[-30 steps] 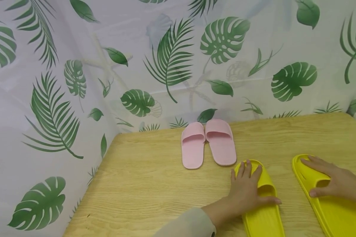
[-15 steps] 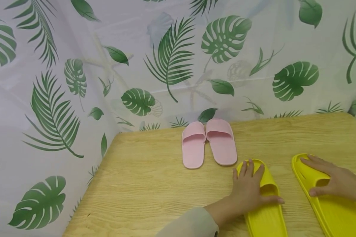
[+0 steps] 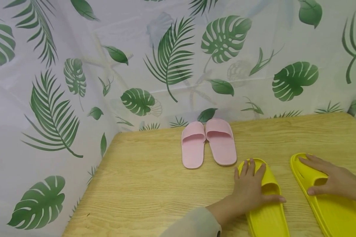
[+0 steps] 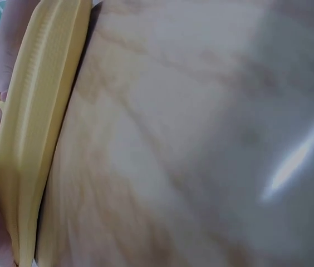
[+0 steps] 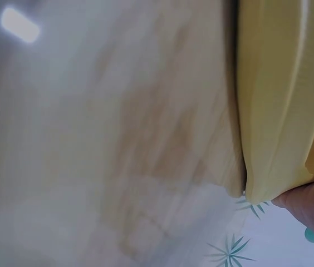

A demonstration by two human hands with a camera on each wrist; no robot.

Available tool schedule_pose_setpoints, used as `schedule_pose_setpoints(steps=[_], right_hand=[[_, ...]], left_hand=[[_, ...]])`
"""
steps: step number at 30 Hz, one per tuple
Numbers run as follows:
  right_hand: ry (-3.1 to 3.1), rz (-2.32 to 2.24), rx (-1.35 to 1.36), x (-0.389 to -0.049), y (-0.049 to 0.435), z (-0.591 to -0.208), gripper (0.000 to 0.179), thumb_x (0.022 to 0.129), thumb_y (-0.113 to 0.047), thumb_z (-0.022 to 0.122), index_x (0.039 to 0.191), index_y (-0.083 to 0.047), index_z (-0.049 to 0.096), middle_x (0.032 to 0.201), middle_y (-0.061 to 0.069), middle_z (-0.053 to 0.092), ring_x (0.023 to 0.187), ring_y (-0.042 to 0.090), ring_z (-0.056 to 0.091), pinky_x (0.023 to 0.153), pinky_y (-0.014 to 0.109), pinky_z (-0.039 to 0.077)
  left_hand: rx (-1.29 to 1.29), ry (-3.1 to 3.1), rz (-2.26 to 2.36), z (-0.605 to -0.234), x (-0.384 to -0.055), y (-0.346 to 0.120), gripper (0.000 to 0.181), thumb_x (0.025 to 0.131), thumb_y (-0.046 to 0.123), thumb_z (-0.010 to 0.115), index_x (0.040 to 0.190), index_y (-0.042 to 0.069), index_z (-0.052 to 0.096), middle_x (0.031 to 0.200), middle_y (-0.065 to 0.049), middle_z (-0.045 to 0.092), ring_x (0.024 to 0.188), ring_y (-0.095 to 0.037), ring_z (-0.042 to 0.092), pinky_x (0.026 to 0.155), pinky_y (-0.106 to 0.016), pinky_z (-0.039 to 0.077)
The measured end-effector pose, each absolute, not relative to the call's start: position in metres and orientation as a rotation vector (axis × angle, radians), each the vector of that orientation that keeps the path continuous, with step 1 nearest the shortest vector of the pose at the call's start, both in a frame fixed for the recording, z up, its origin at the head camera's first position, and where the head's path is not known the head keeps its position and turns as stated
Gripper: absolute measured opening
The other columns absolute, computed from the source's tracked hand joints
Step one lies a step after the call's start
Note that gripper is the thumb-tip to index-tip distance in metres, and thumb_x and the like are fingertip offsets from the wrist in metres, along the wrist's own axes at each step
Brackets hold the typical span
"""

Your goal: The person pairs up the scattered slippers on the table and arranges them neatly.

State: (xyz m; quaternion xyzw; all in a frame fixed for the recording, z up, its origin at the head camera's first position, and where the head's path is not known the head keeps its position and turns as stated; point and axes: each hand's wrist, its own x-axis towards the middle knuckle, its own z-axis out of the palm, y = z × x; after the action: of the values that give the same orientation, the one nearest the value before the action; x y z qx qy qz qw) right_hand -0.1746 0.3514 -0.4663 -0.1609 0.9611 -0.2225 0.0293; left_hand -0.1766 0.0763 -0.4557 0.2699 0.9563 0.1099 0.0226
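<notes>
Two yellow slippers lie on the wooden tabletop, toes pointing away. On the left yellow slipper [image 3: 268,219] rests my left hand [image 3: 249,191], fingers spread over the toe and thumb stretched across to the inner edge. My right hand [image 3: 333,181] lies over the upper of the right yellow slipper [image 3: 333,210], its thumb near the strap's opening. A gap of bare wood separates the pair. The left wrist view has the side of one slipper [image 4: 37,111] with part of the hand at the edge; the right wrist view shows the other slipper's side [image 5: 279,94] and a fingertip by its end.
A pair of pink slippers, the left one [image 3: 193,154] and the right one [image 3: 222,149], stands at the back of the table [image 3: 142,184], toes near the wall. Leaf-printed white sheeting [image 3: 106,108] encloses the back and left sides.
The left yellow slipper has slid slightly right under my left hand. The right one has shifted slightly left with my right hand, narrowing the gap. The pink pair stays put.
</notes>
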Motion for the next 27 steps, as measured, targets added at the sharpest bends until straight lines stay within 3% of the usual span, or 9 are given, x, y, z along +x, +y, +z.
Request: schedule_pose_setpoints(steps=[17, 27], right_hand=[[2.974, -0.701, -0.526, -0.176, 0.348, -0.465, 0.105, 0.07, -0.034, 0.082, 0.151, -0.011, 0.02, 0.142, 0.04, 0.026, 0.113, 0.065, 0.036, 0.079, 0.076, 0.033], [3.0, -0.707, -0.551, -0.173, 0.347, -0.462, 0.107, 0.068, -0.032, 0.083, 0.152, -0.019, 0.018, 0.14, 0.04, 0.029, 0.112, 0.065, 0.038, 0.077, 0.075, 0.035]], left_hand=[[0.81, 2.964, 0.302, -0.456, -0.181, 0.085, 0.1, 0.071, 0.084, 0.044, 0.151, 0.031, 0.019, 0.157, -0.005, 0.017, 0.144, -0.023, 0.017, 0.11, -0.052, 0.025], [0.834, 2.989, 0.279, -0.459, -0.182, 0.092, 0.1, 0.07, 0.085, 0.044, 0.15, 0.03, 0.022, 0.157, -0.005, 0.02, 0.143, -0.022, 0.02, 0.109, -0.051, 0.027]])
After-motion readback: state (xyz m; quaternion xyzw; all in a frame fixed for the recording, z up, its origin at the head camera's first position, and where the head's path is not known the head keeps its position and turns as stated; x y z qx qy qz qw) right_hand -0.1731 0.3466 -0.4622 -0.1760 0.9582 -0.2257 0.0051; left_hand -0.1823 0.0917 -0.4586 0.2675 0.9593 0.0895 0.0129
